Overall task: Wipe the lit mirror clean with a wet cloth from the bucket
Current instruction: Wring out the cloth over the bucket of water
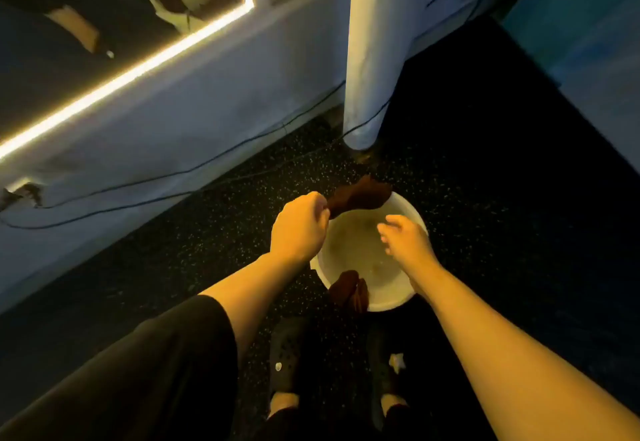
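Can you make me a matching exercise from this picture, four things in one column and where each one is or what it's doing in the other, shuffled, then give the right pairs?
Things:
1. left hand
2. right hand
3. bucket
4. mirror

Places or states:
A. on the wall at upper left, edged with a glowing strip
B. on the speckled floor, water inside
C. grips a dark cloth above the bucket's far rim
D. fingers loose over the water, holding nothing

Pairs: 1-C, 2-D, 3-B, 4-A
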`<state>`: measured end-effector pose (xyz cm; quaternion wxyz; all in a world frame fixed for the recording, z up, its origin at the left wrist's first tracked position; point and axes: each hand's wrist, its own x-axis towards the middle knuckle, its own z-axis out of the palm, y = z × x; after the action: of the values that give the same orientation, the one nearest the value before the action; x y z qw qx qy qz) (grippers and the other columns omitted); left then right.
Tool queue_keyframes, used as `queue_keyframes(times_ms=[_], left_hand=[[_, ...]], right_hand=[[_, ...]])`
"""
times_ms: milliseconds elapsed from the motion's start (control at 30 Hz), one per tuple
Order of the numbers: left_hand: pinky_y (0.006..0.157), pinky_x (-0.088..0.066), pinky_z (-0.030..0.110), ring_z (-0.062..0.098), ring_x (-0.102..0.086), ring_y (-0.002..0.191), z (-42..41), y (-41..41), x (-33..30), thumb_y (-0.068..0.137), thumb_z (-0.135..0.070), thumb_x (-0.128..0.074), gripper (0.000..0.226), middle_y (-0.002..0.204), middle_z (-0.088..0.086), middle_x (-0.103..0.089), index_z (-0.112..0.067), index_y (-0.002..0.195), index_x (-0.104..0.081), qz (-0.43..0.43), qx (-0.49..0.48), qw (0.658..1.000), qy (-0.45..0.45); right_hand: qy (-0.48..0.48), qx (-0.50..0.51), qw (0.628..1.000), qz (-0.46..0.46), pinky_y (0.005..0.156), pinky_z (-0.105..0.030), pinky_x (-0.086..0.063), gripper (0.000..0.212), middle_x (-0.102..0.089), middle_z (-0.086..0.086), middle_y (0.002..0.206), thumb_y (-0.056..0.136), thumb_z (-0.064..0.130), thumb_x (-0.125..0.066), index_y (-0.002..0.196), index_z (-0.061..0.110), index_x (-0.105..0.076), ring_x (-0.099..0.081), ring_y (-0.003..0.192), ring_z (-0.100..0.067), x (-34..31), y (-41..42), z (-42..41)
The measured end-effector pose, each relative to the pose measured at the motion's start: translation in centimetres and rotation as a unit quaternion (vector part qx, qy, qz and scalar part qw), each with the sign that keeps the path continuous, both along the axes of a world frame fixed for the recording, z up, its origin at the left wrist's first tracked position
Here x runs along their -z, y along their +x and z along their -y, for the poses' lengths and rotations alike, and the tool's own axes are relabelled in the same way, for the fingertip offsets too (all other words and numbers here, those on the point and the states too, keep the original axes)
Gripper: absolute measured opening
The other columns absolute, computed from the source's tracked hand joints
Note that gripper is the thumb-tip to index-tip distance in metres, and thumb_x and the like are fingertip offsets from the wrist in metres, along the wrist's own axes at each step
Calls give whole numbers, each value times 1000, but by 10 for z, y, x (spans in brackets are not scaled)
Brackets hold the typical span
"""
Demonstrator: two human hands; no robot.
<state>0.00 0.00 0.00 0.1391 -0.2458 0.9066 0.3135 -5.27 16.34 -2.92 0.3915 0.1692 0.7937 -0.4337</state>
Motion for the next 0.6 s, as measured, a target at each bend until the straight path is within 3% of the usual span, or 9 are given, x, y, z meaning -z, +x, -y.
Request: queue_keyframes(times_ms=[100,267,333,400,467,533,600], left_hand=[[88,-43,34,25,-56,110,-7,-23,58,99,-23,-52,34,125,8,-58,-13,132,-52,7,-7,1000,-18],[95,-41,34,25,-52,122,-11,-40,118,96,-14,-54,49,139,8,-51,-14,144,-42,-18,51,998,-22],[96,-43,35,26,-53,121,-10,-43,129,95,-11,-52,49,139,8,-52,-13,143,-45,-7,60,998,-9],[102,-42,37,26,-50,125,-12,-42,129,94,-10,-52,54,143,10,-48,-12,147,-40,14,63,998,12],[109,-35,35,25,-42,134,-13,-38,118,93,-7,-53,61,151,9,-41,-12,151,-32,19,56,998,28],[111,-30,29,21,-37,139,-12,-36,94,92,-4,-55,67,154,7,-37,-15,152,-29,-7,37,998,49],[109,-28,23,17,-34,141,-7,-40,52,89,-1,-58,73,155,4,-36,-19,153,-28,-46,5,993,109]], right_hand=[[-70,138,987,48,103,-41,-46,51,-48,-13,144,104,21,-48,151,8,-33,-50,128,-28,54,-27,12],[-150,252,944,151,86,-40,-49,55,-41,-13,151,102,30,-52,152,17,-33,-46,133,-32,108,-48,31],[-158,288,932,152,85,-40,-48,55,-45,-12,146,100,31,-57,150,18,-37,-47,130,-32,122,-48,39],[-124,291,943,103,85,-39,-48,48,-53,-12,139,99,26,-59,144,17,-46,-54,119,-29,125,-45,45],[-72,265,961,26,80,-38,-50,36,-64,-14,123,96,20,-62,131,13,-59,-60,101,-26,113,-40,47],[-83,240,967,-35,73,-36,-53,15,-70,-11,99,89,10,-63,102,14,-70,-64,89,-27,81,-37,45],[-120,191,971,-75,65,-33,-52,18,-66,-5,78,83,1,-60,77,17,-65,-63,77,-24,31,-37,43]])
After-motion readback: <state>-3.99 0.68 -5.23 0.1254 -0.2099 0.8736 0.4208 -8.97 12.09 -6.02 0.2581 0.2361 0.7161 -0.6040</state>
